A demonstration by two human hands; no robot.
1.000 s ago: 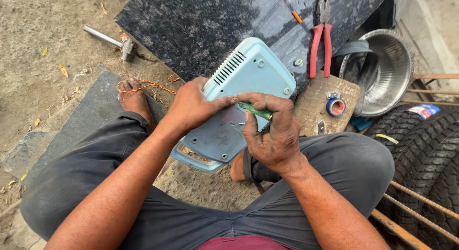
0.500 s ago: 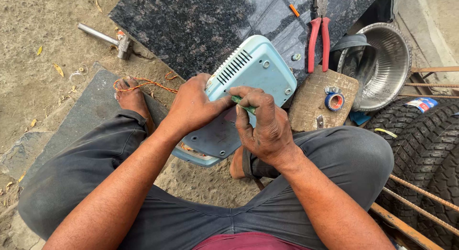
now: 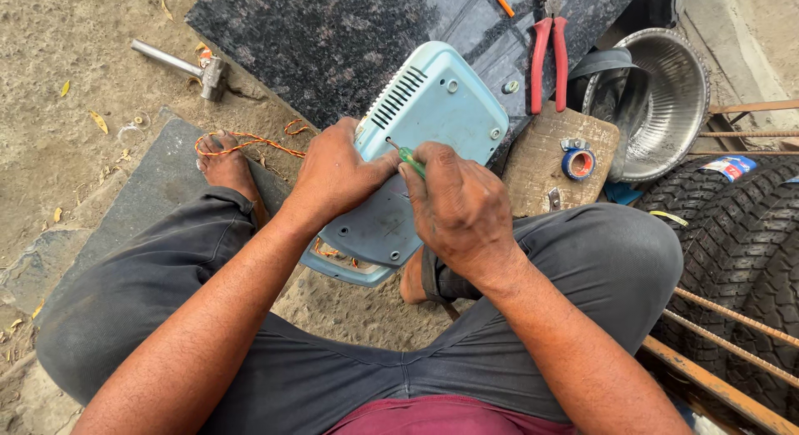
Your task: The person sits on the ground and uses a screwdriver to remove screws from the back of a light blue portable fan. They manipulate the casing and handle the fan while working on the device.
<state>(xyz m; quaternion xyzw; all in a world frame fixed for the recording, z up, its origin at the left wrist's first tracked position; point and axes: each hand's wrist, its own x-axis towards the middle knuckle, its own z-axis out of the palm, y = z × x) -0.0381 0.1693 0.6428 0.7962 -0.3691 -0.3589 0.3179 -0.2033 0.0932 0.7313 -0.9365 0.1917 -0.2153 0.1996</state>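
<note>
Steadying the pale blue appliance casing (image 3: 416, 160) at frame centre with my left hand (image 3: 337, 173) clamped on its edge, I grip a green-handled screwdriver (image 3: 405, 155) in my right hand (image 3: 458, 206), the shell apparently half-opened, red pliers (image 3: 549, 56) upper right.

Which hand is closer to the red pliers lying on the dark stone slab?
Right. The right hand, holding a green screwdriver, is below and left of the red pliers. The left hand grips the light blue casing farther left.
</note>
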